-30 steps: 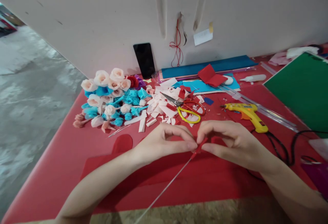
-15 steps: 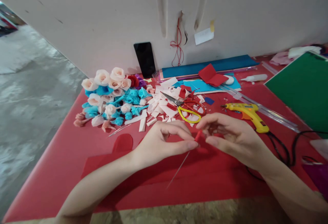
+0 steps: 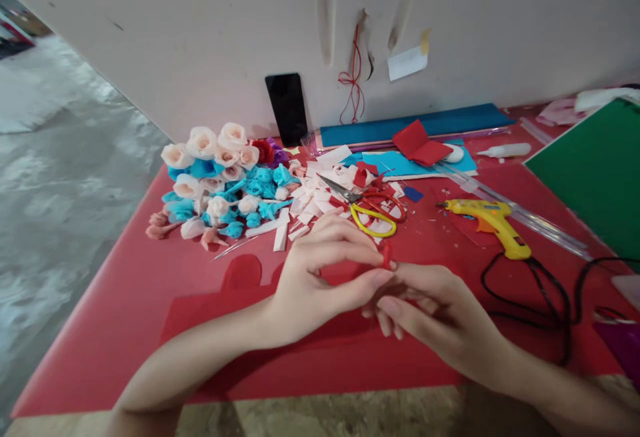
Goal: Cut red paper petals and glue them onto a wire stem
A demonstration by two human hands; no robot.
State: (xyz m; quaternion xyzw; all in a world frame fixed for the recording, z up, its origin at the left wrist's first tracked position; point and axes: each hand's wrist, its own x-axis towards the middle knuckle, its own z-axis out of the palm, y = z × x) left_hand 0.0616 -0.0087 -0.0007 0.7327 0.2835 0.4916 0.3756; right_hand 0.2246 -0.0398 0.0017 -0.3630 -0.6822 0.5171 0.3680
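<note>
Between the thumb and index finger of my left hand (image 3: 320,277), a small rolled piece of red crepe paper (image 3: 387,254) stands upright. My right hand (image 3: 440,310) has its fingers curled just below that piece, close against my left fingertips. The thin wire under the roll is mostly hidden by my fingers, so whether the right hand grips it is unclear. Beneath both hands lies a red paper strip (image 3: 215,317) on the red table. A red petal-shaped piece (image 3: 242,272) rests left of my left hand.
Paper flowers (image 3: 225,184) are heaped at the left, beside pale paper scraps (image 3: 310,204). Scissors (image 3: 373,217) lie behind my hands. To the right are a yellow glue gun (image 3: 493,217) with a black cord (image 3: 565,304) and a green board (image 3: 595,170). A phone (image 3: 287,110) leans on the wall.
My right hand has moved down and left, its fingers now beneath the red roll and touching near my left fingertips. The wire that hung in sight is now largely covered. The view has shifted slightly.
</note>
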